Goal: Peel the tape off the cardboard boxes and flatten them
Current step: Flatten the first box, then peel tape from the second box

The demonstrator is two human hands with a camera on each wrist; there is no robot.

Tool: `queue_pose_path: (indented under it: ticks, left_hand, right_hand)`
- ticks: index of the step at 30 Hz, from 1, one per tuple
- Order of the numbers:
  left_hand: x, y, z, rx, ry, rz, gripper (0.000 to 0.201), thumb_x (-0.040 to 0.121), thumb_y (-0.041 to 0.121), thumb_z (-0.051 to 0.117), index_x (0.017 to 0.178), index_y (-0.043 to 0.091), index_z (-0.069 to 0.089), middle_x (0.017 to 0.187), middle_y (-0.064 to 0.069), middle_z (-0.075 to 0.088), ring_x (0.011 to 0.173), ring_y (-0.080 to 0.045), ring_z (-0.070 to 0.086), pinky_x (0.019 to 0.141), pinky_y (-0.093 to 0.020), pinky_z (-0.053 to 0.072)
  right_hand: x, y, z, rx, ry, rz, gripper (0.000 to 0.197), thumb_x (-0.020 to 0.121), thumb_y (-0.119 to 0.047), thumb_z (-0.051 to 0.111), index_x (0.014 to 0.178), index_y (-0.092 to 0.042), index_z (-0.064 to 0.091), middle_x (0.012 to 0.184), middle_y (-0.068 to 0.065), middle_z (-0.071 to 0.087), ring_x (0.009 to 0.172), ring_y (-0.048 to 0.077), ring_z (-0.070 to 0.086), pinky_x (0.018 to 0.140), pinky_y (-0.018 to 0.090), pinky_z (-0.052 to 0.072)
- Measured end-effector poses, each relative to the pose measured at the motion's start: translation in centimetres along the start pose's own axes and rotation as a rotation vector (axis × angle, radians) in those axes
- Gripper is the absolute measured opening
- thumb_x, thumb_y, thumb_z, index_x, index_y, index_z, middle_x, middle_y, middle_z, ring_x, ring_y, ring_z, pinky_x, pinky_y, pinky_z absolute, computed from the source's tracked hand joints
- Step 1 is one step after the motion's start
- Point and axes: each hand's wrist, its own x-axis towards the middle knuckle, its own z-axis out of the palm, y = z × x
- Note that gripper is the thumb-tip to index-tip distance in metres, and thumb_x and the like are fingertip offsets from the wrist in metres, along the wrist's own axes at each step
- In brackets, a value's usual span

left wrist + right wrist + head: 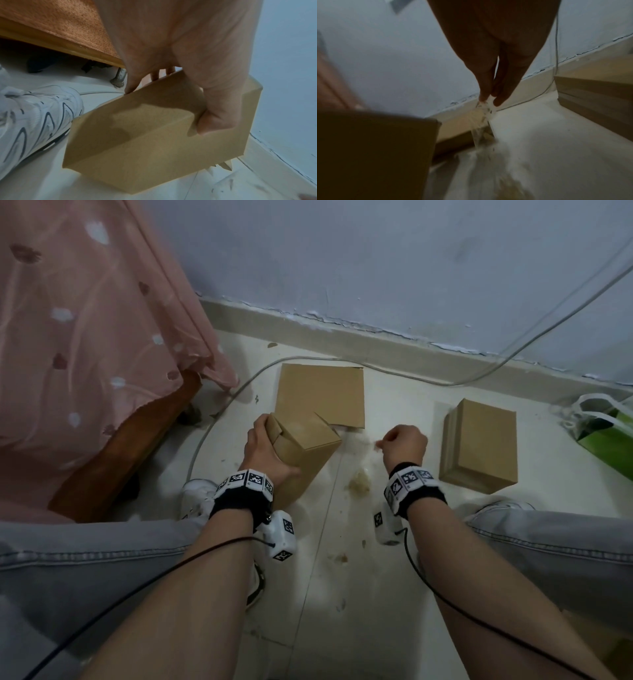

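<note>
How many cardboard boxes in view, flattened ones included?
3. One box gripped by the left hand; a flattened box on the floor behind it; a closed box to the right. More may lie outside the frame.

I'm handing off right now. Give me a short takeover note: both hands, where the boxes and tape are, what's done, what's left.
Left hand grips the tilted box on the floor, one end flap loose.
Right hand pinches a clear tape strip in its fingers; the strip trails down to the floor.
Done: one flattened box lies behind the held one. A wad of peeled tape sits on the floor between the hands.
Left: drop the strip, flatten the held box, then do the closed box to the right. Whether its tape is still on cannot be told.
</note>
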Motion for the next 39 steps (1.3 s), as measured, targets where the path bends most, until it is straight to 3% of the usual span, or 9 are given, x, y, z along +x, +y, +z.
queue_pose_path:
  ticks: [11, 15, 18, 21, 23, 27, 31, 35, 39]
  left_hand:
    - [1.1, 0.2, 0.3, 0.000, -0.026, -0.013, 0.122, 0.055, 0.024, 0.088, 0.146, 0.034, 0.007, 0.144, -0.004, 0.026, 0.132, -0.031, 0.036, 0.106, -0.049, 0.040]
    - [1.2, 0.3, 0.5, 0.017, -0.025, 0.002, 0.121, 0.054, 0.028, 0.088, 0.144, 0.037, 0.008, 0.144, -0.003, 0.027, 0.132, -0.030, 0.036, 0.106, -0.049, 0.040]
    - [1.3, 0.5, 0.6, 0.027, -0.032, 0.000, 0.120, 0.054, 0.028, 0.088, 0.143, 0.038, 0.008, 0.145, -0.003, 0.026, 0.132, -0.029, 0.035, 0.105, -0.050, 0.040]
    - [1.4, 0.5, 0.7, 0.028, -0.033, 0.000, 0.120, 0.055, 0.028, 0.087, 0.144, 0.037, 0.008, 0.146, -0.003, 0.025, 0.133, -0.029, 0.034, 0.106, -0.050, 0.039]
    - [1.4, 0.5, 0.8, 0.030, -0.036, 0.003, 0.120, 0.055, 0.029, 0.087, 0.144, 0.038, 0.007, 0.146, -0.003, 0.026, 0.133, -0.029, 0.034, 0.106, -0.051, 0.039]
    - [1.4, 0.5, 0.7, 0.030, -0.043, 0.004, 0.120, 0.053, 0.030, 0.087, 0.143, 0.040, 0.007, 0.145, -0.002, 0.026, 0.132, -0.028, 0.034, 0.104, -0.051, 0.040]
    - [1.5, 0.5, 0.7, 0.025, -0.043, 0.001, 0.120, 0.052, 0.031, 0.086, 0.144, 0.037, 0.008, 0.143, -0.001, 0.027, 0.131, -0.028, 0.035, 0.104, -0.051, 0.041]
    - [1.5, 0.4, 0.7, 0.018, -0.048, 0.000, 0.120, 0.052, 0.032, 0.085, 0.143, 0.039, 0.008, 0.142, -0.001, 0.027, 0.131, -0.028, 0.035, 0.103, -0.051, 0.041]
    - [1.6, 0.4, 0.7, 0.013, -0.047, 0.000, 0.121, 0.052, 0.032, 0.085, 0.143, 0.039, 0.008, 0.143, -0.001, 0.026, 0.132, -0.028, 0.034, 0.104, -0.052, 0.040]
  right_hand:
    - [-0.4, 4.0, 5.3, -0.322, -0.269, -0.040, 0.021, 0.096, -0.009, 0.055, 0.102, 0.000, 0.073, 0.103, 0.015, 0.071, 0.100, 0.030, 0.066, 0.089, 0.031, 0.051]
    - [-0.3, 4.6, 6.5, -0.387, -0.372, -0.015, 0.023, 0.091, -0.001, 0.048, 0.068, -0.006, 0.052, 0.096, 0.018, 0.044, 0.072, 0.026, 0.048, 0.074, 0.030, 0.043]
    - [0.0, 5.2, 7.0, -0.445, -0.417, -0.021, 0.016, 0.094, -0.003, 0.044, 0.081, 0.000, 0.054, 0.107, 0.014, 0.028, 0.070, 0.025, 0.049, 0.077, 0.029, 0.043]
    - [0.5, 5.8, 7.2, -0.380, -0.383, -0.033, 0.025, 0.097, -0.008, 0.045, 0.104, 0.005, 0.066, 0.122, 0.019, 0.052, 0.109, 0.034, 0.056, 0.096, 0.036, 0.048]
    - [1.1, 5.9, 7.3, -0.273, -0.356, -0.006, 0.024, 0.093, -0.006, 0.053, 0.101, 0.004, 0.074, 0.110, 0.020, 0.069, 0.103, 0.035, 0.064, 0.091, 0.039, 0.055]
    - [1.4, 5.6, 7.6, -0.242, -0.349, -0.006, 0.017, 0.086, -0.003, 0.067, 0.101, -0.002, 0.076, 0.099, 0.018, 0.072, 0.092, 0.034, 0.069, 0.085, 0.039, 0.058]
    - [0.8, 5.7, 8.0, -0.168, -0.247, -0.008, 0.042, 0.081, -0.005, 0.075, 0.113, -0.005, 0.047, 0.091, 0.014, 0.058, 0.079, 0.032, 0.060, 0.070, 0.039, 0.055]
    - [1.0, 5.7, 8.5, -0.282, -0.325, 0.013, 0.019, 0.085, -0.014, 0.075, 0.094, 0.002, 0.071, 0.096, 0.018, 0.068, 0.087, 0.033, 0.064, 0.072, 0.032, 0.051]
    - [0.6, 6.0, 9.1, -0.270, -0.390, 0.020, 0.017, 0.088, -0.019, 0.069, 0.086, -0.002, 0.072, 0.093, 0.014, 0.067, 0.088, 0.032, 0.064, 0.075, 0.030, 0.051]
